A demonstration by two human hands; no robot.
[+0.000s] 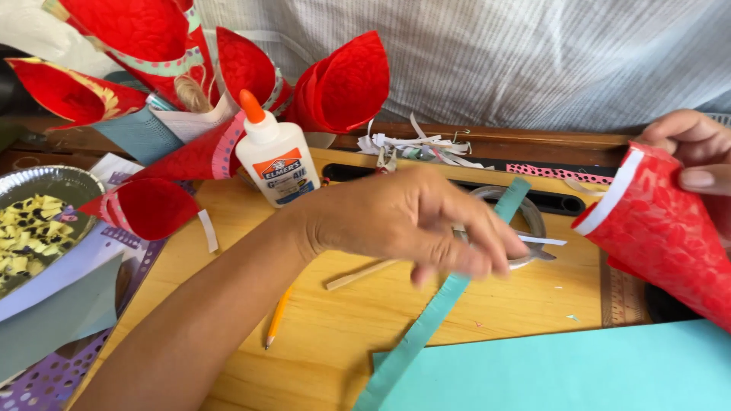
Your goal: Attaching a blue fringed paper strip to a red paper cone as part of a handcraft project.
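- Your left hand (411, 221) reaches across the wooden desk (335, 327), fingers (487, 255) curled loosely over a long teal paper strip (434, 312). It's blurry there, so I honestly can't tell if they're pinching it or just brushing it.
- That strip runs diagonally from near the clear tape roll (529, 217) down to the big teal sheet (563, 373) at the front edge.
- Your right hand (697, 148) has the red paper cone (662, 236) by its white-trimmed rim, thumb on the outside, fingers closed on it. The cone's mouth faces away, so no idea what's inside.
- On the far left there's a foil tray (72, 183) full of little yellow paper bits with dark specks.
- The white glue bottle (276, 156) with the orange cap stands upright, cap on, just in front of a bunch of red cones (335, 84). The ones facing you look hollow.
- A pencil (279, 316) lies under your forearm, and a small wooden stick (358, 275) sits just beside your hand.
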